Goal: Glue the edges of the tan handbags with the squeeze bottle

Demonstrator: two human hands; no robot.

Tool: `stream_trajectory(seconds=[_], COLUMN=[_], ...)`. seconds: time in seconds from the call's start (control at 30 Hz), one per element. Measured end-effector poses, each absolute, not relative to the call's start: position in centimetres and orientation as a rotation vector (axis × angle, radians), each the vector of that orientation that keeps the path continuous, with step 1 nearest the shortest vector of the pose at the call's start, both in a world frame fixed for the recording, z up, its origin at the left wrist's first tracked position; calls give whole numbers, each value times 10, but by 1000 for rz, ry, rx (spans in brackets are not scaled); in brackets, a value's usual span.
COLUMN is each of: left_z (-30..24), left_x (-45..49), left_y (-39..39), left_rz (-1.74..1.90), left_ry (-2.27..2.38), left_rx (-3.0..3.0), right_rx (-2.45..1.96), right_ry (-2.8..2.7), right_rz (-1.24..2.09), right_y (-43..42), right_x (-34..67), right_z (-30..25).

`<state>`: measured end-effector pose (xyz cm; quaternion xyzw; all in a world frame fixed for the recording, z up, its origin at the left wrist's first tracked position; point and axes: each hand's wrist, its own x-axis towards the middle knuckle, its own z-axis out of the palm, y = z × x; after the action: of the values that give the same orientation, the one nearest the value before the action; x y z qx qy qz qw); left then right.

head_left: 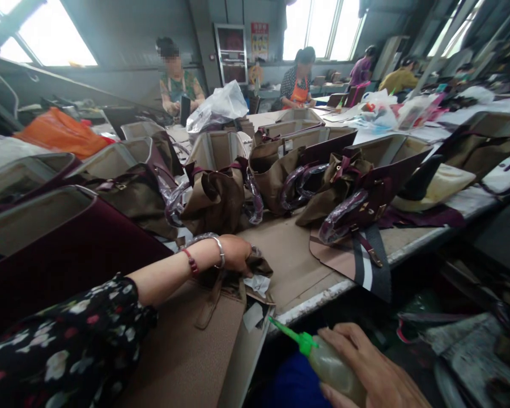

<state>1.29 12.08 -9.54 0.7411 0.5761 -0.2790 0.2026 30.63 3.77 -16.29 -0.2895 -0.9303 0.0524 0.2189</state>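
My right hand [365, 360] is wrapped round a squeeze bottle [329, 362] of cloudy, yellowish liquid. Its thin green nozzle [287, 327] points up and left, close to the lower edge of an unfinished tan handbag [195, 340]. My left hand [236, 253], with a bracelet at the wrist, grips brown cloth [259, 265] at that bag's far end; some of its fingertips are hidden. White paper pieces [258, 284] show by the opening under this hand. A tan strap [212, 300] lies across the bag's side.
Several part-made handbags [215, 192] with wrapped handles stand across the workbench [297, 266]. On the right, a cream container [444, 184] holds a dark-handled tool [423, 178]. A striped panel [361, 255] overhangs the bench's front edge. Co-workers [300, 82] sit beyond, near plastic bags [219, 107].
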Motion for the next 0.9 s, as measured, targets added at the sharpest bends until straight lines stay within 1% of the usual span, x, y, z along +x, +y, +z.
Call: stream_trajectory(seconds=[0.23, 0.37, 0.43, 0.53, 0.6, 0.77, 0.9], left_z=[-98, -101, -103, -103, -103, -105, -105], left_x=[15, 12, 11, 11, 12, 12, 13], left_y=[124, 124, 124, 123, 122, 121, 120], left_rz=[-777, -736, -729, -726, -726, -735, -759], left_ry=[1625, 1612, 1617, 1624, 1620, 1611, 1622], left_rx=[2065, 2073, 2075, 2091, 2103, 2125, 2142], right_rx=[-719, -619, -654, -714, -679, -626, -608], right_ry=[-2623, -2758, -2772, -2676, -2656, -2686, -2618], right_rz=[-146, -83, -28, -74, -94, -55, -164], right_y=[52, 53, 55, 57, 58, 59, 63], right_x=[299, 305, 306, 304, 303, 303, 303], right_z=[-153, -158, -160, -162, -163, -161, -161])
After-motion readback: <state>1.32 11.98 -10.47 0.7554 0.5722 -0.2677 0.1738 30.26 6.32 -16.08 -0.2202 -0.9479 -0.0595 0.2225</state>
